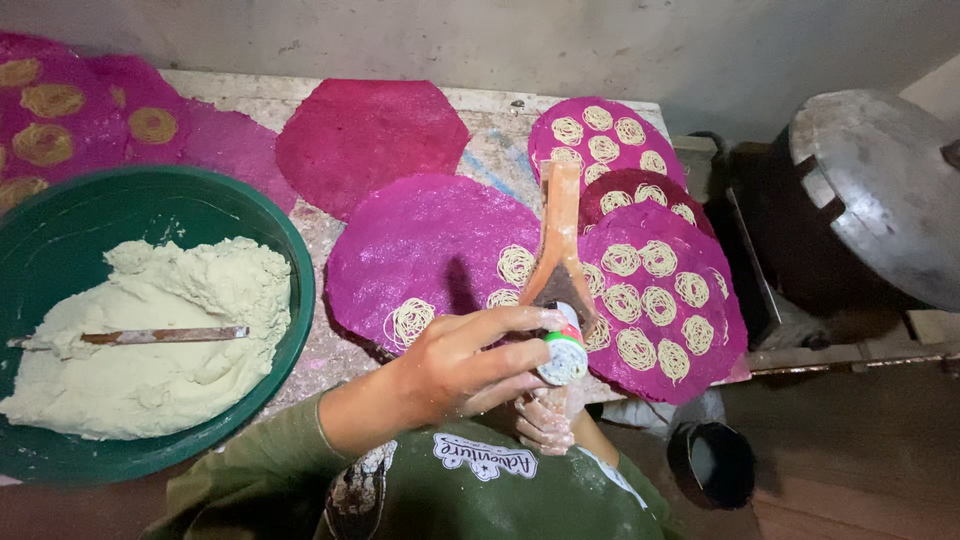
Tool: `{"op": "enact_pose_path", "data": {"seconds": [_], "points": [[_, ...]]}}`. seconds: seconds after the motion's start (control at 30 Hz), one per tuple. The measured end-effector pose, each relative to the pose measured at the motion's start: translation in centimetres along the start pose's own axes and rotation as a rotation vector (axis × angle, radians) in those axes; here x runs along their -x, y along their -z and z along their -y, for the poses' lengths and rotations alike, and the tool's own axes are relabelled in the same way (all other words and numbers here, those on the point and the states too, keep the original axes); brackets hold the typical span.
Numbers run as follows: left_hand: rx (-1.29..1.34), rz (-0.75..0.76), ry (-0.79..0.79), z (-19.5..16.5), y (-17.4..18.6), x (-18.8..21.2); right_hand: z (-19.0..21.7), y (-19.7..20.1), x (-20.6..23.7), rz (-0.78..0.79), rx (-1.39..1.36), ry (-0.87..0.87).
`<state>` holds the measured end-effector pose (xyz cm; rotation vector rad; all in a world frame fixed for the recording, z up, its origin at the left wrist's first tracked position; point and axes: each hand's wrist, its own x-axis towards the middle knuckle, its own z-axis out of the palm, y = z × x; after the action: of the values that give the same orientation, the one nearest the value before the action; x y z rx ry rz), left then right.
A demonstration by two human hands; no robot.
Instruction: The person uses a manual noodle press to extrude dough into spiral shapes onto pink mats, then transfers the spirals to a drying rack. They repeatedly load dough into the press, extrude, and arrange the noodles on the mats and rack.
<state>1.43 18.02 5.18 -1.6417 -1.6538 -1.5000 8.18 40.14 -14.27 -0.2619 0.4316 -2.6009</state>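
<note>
My left hand is wrapped around the barrel of a wooden noodle press, whose long handle points away from me. My right hand shows only its fingers, gripping the press from below near my chest. The press hangs over a round magenta woven mat that carries three pale noodle coils near its front edge. To the right, overlapping magenta mats are covered with several coils.
A green basin at left holds pale dough with a wooden stick lying in it. An empty red mat and more mats lie behind. A metal lid covers a dark pot at right; a black cup stands on the floor.
</note>
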Motion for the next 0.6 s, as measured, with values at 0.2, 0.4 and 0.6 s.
{"op": "enact_pose_path", "data": {"seconds": [0.2, 0.4, 0.6], "points": [[-0.025, 0.039, 0.014, 0.50, -0.24, 0.04, 0.27, -0.10, -0.04, -0.006, 0.008, 0.000], [-0.013, 0.006, -0.002, 0.82, -0.45, 0.41, -0.36, 0.02, 0.19, -0.007, 0.002, 0.000], [-0.083, 0.060, -0.012, 0.52, -0.12, 0.08, -0.40, 0.26, 0.18, -0.003, 0.000, 0.004]]}}
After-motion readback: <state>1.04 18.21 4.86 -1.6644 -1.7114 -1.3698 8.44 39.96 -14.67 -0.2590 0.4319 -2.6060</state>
